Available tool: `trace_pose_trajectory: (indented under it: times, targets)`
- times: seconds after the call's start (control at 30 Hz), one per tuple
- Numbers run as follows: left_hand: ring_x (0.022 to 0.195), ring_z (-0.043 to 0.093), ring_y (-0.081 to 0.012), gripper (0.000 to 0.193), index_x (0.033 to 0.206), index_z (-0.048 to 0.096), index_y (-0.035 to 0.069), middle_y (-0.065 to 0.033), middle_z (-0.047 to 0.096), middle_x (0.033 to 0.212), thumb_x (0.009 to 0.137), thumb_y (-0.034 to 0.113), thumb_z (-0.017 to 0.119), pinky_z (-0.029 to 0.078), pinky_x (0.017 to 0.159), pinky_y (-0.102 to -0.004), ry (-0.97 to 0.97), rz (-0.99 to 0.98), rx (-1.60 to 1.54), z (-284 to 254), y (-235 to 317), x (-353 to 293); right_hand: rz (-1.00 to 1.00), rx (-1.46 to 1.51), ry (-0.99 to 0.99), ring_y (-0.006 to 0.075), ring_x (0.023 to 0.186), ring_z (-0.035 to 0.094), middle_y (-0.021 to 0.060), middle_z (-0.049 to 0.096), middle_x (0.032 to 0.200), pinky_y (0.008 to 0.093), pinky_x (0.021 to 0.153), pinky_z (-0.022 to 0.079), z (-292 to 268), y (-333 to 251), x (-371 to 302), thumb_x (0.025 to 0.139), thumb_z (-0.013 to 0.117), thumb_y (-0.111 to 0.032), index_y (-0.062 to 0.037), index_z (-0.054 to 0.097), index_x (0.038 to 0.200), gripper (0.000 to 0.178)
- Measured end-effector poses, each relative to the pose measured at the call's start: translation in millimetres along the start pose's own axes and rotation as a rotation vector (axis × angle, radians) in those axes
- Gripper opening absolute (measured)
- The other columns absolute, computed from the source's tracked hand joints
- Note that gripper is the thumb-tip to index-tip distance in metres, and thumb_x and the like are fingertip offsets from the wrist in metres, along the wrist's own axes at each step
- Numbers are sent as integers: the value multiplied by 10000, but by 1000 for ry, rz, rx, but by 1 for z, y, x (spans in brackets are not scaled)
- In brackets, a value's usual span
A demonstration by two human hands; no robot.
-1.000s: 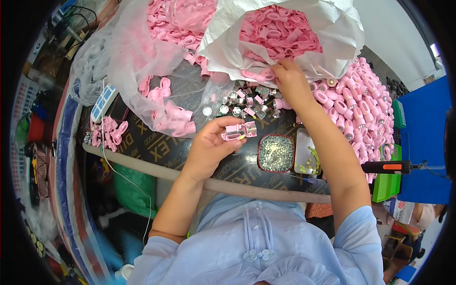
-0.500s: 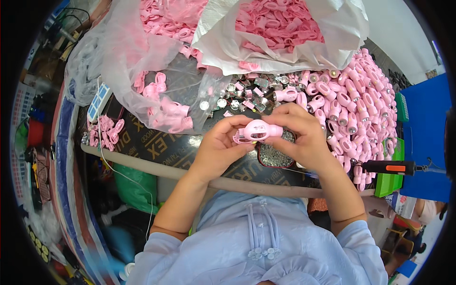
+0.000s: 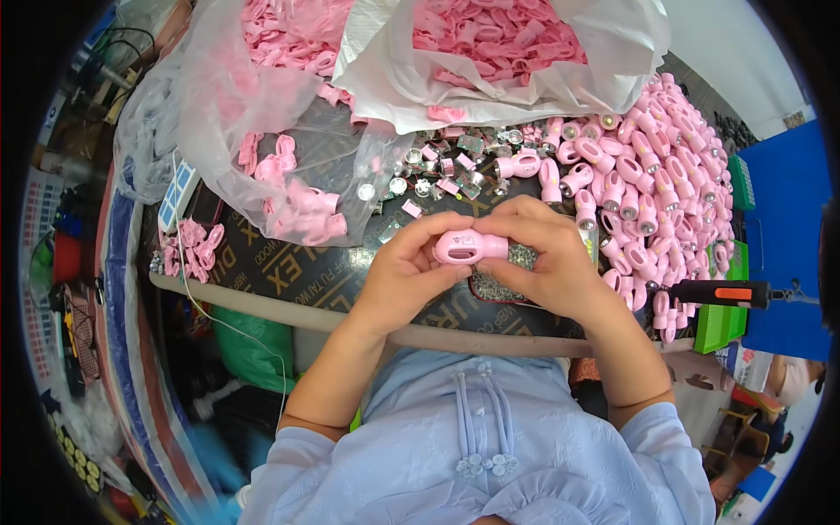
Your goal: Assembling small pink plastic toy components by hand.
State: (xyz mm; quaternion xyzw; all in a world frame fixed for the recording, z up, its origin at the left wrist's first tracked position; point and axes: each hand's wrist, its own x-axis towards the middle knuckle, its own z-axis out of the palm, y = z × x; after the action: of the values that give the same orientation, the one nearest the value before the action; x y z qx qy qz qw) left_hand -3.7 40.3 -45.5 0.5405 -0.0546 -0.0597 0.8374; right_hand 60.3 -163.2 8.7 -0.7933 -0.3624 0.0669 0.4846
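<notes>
Casing [image 3: 471, 248], pink | between left fingers [image 3: 429, 227] and right fingers [image 3: 516, 227] | gripped at both ends

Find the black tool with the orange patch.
In the head view, the tool is at the right, past your right hand, its tip by the pink pile and its body seen against the green tray.

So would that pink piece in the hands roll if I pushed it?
Maybe wobbly: the pink piece looks rounded but wider at one end. It's probably stiff, with no dent showing, and likely light, as the left hand and right hand pinch it.
</notes>
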Motion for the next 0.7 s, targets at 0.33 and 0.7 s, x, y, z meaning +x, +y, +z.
trace_pose_trajectory:
  times: [0.33,0.7]
  targets:
    - [1158,592,-144,547,1384,496,22,-82,575,1298,874,-121,635,515,969,-277,21,-1,-119,1,3,0,-102,-50,151,306,1105,657,173,652,1233,361,925,536,18,4,-11,761,801,-16,-40,652,1250,511]
    - [1163,591,-152,614,1414,459,16,-92,575,1294,851,-139,648,527,963,-281,32,-3,-66,8,10,0,94,408,231,250,1144,641,163,674,1209,336,987,495,21,5,-15,841,714,25,-23,682,1205,369]
